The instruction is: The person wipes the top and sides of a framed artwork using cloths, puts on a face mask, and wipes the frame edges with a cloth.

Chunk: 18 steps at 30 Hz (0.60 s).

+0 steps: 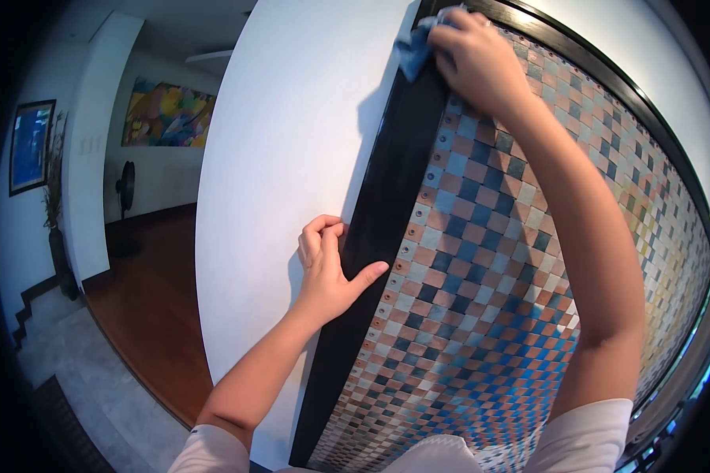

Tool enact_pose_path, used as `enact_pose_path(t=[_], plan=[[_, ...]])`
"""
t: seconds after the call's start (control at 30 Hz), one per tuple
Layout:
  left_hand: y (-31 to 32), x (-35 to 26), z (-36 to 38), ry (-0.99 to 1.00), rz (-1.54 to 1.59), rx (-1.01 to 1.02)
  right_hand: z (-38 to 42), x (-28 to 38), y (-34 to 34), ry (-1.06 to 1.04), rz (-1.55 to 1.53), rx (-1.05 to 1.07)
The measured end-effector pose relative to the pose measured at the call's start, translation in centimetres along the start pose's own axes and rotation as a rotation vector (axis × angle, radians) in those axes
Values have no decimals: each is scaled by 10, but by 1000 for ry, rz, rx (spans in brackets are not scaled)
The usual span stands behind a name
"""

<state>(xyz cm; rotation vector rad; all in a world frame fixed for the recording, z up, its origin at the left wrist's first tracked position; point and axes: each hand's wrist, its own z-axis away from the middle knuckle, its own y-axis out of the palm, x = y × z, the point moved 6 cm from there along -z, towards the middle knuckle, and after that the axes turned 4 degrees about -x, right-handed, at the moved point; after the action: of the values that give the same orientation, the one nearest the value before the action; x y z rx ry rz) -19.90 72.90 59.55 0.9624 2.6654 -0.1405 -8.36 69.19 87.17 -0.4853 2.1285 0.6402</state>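
A large woven panel (481, 213) of blue, brown and grey squares hangs on the wall in a wide black frame (386, 189). At the frame's upper left corner, my right hand (481, 63) is closed around a blue cloth (414, 51) and presses it to the black wood. Lower down, my left hand (323, 268) grips the frame's left side, fingers at its outer edge and thumb on its front face. A row of small round studs (420, 214) runs along the woven edge beside the frame.
A white wall (276, 158) borders the frame on the left. Farther left are a room with a brown wood floor (150, 299), a colourful painting (170, 114), a black fan (125, 189), a tall dark vase (61, 260) with dry stems and a small framed picture (31, 148).
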Motion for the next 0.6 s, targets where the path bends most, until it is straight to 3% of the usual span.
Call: enact_pose_path(t=[0.03,0.07,0.23,0.37,0.47,0.5,0.6], plan=[[-1,-5,1,-6,-40,-11,-13,-10,-2,29,19,-31],[-2,-12,4,-6,-27,-94,-21,-23,2,130,-71,77],[9,-99,-11,455,-366,-15,-39,-37,16,87,56,97],[36,-122,-40,515,-424,-12,-35,-43,12,140,107,131],[47,-126,-48,520,-478,-3,-23,-75,-2,317,100,250],[49,-126,-48,520,-480,-4,-15,-93,-7,328,45,188],[56,-132,-47,505,-520,-20,12,-135,-40,391,210,277]])
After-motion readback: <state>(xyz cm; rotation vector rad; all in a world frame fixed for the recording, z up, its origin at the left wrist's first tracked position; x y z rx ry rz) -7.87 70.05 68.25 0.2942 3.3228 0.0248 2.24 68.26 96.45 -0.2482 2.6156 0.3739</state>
